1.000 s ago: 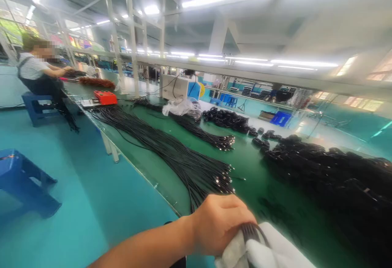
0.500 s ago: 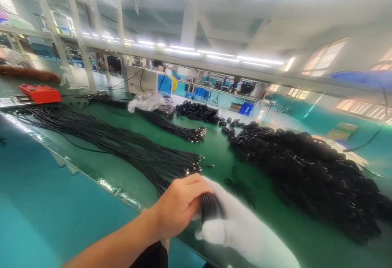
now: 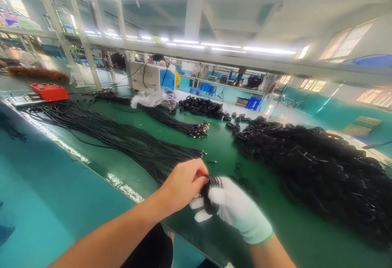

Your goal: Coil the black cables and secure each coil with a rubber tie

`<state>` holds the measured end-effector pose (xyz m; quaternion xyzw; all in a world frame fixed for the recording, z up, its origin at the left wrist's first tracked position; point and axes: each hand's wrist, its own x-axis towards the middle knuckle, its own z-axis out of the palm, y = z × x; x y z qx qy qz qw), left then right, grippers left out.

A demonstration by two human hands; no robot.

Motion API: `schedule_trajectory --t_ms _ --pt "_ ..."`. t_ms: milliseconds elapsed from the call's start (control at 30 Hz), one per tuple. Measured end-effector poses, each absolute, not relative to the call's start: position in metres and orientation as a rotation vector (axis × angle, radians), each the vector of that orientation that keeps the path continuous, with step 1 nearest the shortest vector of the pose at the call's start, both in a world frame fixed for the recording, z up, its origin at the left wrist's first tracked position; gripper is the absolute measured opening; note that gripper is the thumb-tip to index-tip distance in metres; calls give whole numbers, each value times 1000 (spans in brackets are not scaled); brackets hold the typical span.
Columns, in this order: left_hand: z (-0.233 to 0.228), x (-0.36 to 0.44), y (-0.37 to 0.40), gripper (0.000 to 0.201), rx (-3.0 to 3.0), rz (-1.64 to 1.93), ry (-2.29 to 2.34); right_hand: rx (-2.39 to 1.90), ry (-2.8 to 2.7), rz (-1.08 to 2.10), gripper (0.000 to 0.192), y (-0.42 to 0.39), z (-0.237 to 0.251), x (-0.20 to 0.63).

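Note:
A small coil of black cable (image 3: 210, 203) is held above the front edge of the green-topped bench. My right hand (image 3: 237, 208), in a white glove, wraps round it with the thumb across the turns. At the coil's upper left, the fingers of my bare left hand (image 3: 183, 184) are pinched on the cable; their tips are partly hidden. Just beyond my hands, a long bundle of straight black cables (image 3: 122, 135) lies on the bench, its metal-tipped ends towards me.
A large heap of black coils (image 3: 306, 170) covers the bench's right side. Behind lie a second cable bundle (image 3: 180, 126), a clear plastic bag (image 3: 150, 98) and a white-and-blue machine box (image 3: 150, 76). A red device (image 3: 50, 92) sits far left. A shelf rail (image 3: 214, 53) crosses above.
The coil has been turned in my hands, so its ring now faces more edge-on. My right glove has drawn back and its wrist shows; both hands sit slightly higher in view.

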<state>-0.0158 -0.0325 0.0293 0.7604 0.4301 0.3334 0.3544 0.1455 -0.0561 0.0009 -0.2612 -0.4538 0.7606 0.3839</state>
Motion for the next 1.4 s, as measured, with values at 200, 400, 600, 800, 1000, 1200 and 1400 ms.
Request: schedule_trajectory --t_ms 200,400,600,800,1000,1200,1400 --pt "20 -6 -27 11 1952 884 1224 -714 -1114 1896 36 -53 -10 148" --pt "9 -2 -24 10 1656 832 1206 -728 -1109 1878 33 -55 -6 144" --pt "-3 0 -21 6 1655 757 1243 -797 -1107 1911 31 -58 -7 141" --pt "-7 -1 -18 8 1783 729 1258 -824 -1198 1903 21 -53 -12 143" --pt "-3 -1 -13 2 1854 703 1259 -879 -1171 1880 19 -56 -17 139" --pt "12 -5 13 22 1969 697 1157 -825 -680 1490 31 -43 1 193" --pt "-4 35 45 16 2324 534 1153 -774 -504 1193 22 -31 1 242"
